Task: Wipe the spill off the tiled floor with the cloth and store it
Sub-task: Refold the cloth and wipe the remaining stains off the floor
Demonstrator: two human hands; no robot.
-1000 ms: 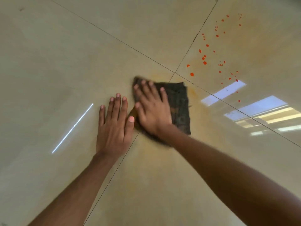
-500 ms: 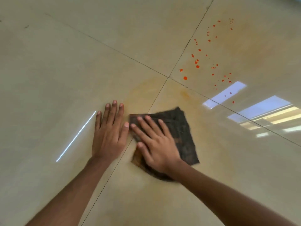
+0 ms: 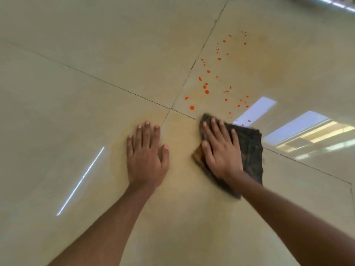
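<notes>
tiled floor [image 3: 96, 93], right hand [image 3: 221, 150] flat, fingers spread, half-hiding cloth [image 3: 251, 150]

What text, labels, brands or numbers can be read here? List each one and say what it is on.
None: no word, label, brand, number or sign can be read.
Dark cloth under the right hand: no tag or print visible; it is partly blurred.
Tiled floor: only grout lines, orange-red drops and window reflections.
Left hand: flat on the floor, nothing written.

Glossy smooth tiled floor [image 3: 76, 93]; coarse matt cloth [image 3: 251, 150]
</notes>
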